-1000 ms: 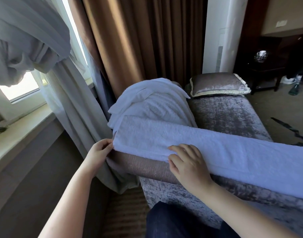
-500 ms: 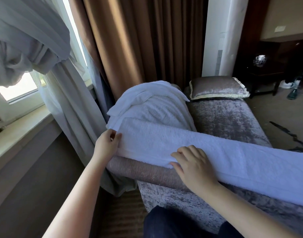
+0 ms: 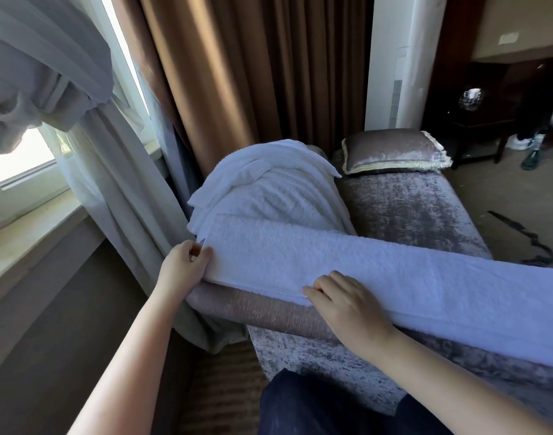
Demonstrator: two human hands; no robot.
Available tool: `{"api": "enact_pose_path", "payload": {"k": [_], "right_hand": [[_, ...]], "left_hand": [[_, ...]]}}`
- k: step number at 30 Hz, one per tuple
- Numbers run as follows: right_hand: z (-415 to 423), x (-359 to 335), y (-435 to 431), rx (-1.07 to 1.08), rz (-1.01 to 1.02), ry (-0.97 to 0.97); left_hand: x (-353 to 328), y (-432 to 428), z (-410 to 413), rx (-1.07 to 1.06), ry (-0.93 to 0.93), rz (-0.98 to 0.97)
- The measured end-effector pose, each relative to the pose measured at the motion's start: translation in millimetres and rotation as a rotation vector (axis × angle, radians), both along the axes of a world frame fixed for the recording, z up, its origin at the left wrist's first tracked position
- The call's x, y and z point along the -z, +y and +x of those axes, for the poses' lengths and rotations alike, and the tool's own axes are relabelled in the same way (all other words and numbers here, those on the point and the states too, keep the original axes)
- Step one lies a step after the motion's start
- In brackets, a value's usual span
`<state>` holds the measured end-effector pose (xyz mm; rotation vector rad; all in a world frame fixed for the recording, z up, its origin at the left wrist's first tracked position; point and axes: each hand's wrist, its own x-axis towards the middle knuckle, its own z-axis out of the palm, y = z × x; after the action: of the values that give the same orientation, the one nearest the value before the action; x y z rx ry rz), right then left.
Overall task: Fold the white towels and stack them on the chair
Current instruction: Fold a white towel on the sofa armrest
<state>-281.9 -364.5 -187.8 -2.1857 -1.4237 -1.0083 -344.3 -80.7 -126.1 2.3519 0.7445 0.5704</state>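
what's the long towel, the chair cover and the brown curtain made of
Long towel: looks like cotton terry, matte white, judging by its nubby looped pile.
Chair cover: probably crushed velvet or something similar, grey-mauve with a mottled, patchy sheen.
Brown curtain: a smooth woven fabric with a soft satin-like shine along its folds. The fibre cannot be told.

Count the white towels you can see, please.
2: one long towel lies across the chair; one draped heap sits behind it and may hide more towels.
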Motion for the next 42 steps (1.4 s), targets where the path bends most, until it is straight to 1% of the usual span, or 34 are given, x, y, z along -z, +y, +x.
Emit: {"api": "enact_pose_path", "payload": {"k": [2, 4, 8, 10, 11, 12, 13, 14, 15, 16, 17, 18, 19, 20, 22, 24, 26, 28, 30, 33, 38, 42], "right_hand": [[-0.5, -2.0, -2.0, -0.031, -0.026, -0.014], [0.6, -2.3, -4.2, -0.068, -0.046, 0.002], [7.6, -7.1, -14.1, -0.163, -0.102, 0.035], [14.3, -19.9, -18.9, -0.161, -0.017, 0.042], [19.1, -27.1, -21.0, -0.088, 0.058, 0.063], [25.3, -31.5, -23.9, 0.033, 0.106, 0.091], [30.9, -33.4, -27.3, 0.178, 0.107, 0.125], [36.0, -29.8, -29.9, 0.311, 0.060, 0.156], [38.0, -23.5, -31.5, 0.407, -0.023, 0.205], [38.5, -15.2, -31.3, 0.466, -0.106, 0.260], [37.6, -8.8, -30.0, 0.490, -0.160, 0.305], [37.9, -5.4, -29.0, 0.495, -0.165, 0.320], [37.6, -7.0, -28.8, 0.481, -0.142, 0.328], [37.0, -10.2, -31.6, 0.455, -0.096, 0.309], [34.3, -15.9, -53.3, 0.391, 0.020, 0.249], [26.2, -13.0, -97.2, 0.335, 0.125, 0.194], [13.8, 1.1, -149.4, 0.324, 0.189, 0.133], [3.1, 18.8, -194.0, 0.343, 0.161, 0.078], [-1.5, 35.4, -223.2, 0.346, 0.071, 0.030], [-0.8, 46.2, -240.0, 0.341, -0.015, 0.002], [-3.3, 42.2, -239.1, 0.313, 0.062, -0.002], [-8.1, 41.9, -250.5, 0.298, 0.051, 0.040]], "left_hand": [[-6.2, -2.7, 10.8, 0.000, -0.039, -0.084], [-11.4, -5.4, 24.4, -0.007, -0.043, -0.122], [-16.1, -2.6, 45.9, -0.008, -0.036, -0.108], [-12.9, -0.5, 48.5, -0.018, -0.001, -0.066], [-11.5, -3.4, 47.6, -0.050, 0.011, -0.008], [-9.9, -9.5, 45.6, -0.112, 0.006, 0.092], [-7.3, -18.9, 43.6, -0.177, -0.038, 0.227], [-4.8, -32.8, 42.1, -0.190, -0.127, 0.370], [-2.4, -51.5, 40.6, -0.129, -0.243, 0.495], [0.5, -73.0, 40.1, 0.005, -0.352, 0.573], [6.1, -95.6, 40.8, 0.168, -0.405, 0.621], [13.1, -118.0, 42.3, 0.315, -0.395, 0.645], [19.8, -139.2, 43.3, 0.432, -0.348, 0.662], [26.9, -156.7, 44.4, 0.518, -0.289, 0.678], [41.5, -177.4, 47.9, 0.604, -0.171, 0.703], [49.4, -183.0, 52.2, 0.612, -0.037, 0.715], [54.1, -184.8, 55.9, 0.602, 0.018, 0.747], [56.1, -187.1, 56.1, 0.599, 0.003, 0.761], [56.9, -187.6, 56.7, 0.591, -0.019, 0.755], [56.1, -189.3, 57.9, 0.590, 0.002, 0.725], [48.7, -182.9, 56.9, 0.651, 0.029, 0.613], [43.1, -174.4, 54.2, 0.711, 0.066, 0.563]]}}
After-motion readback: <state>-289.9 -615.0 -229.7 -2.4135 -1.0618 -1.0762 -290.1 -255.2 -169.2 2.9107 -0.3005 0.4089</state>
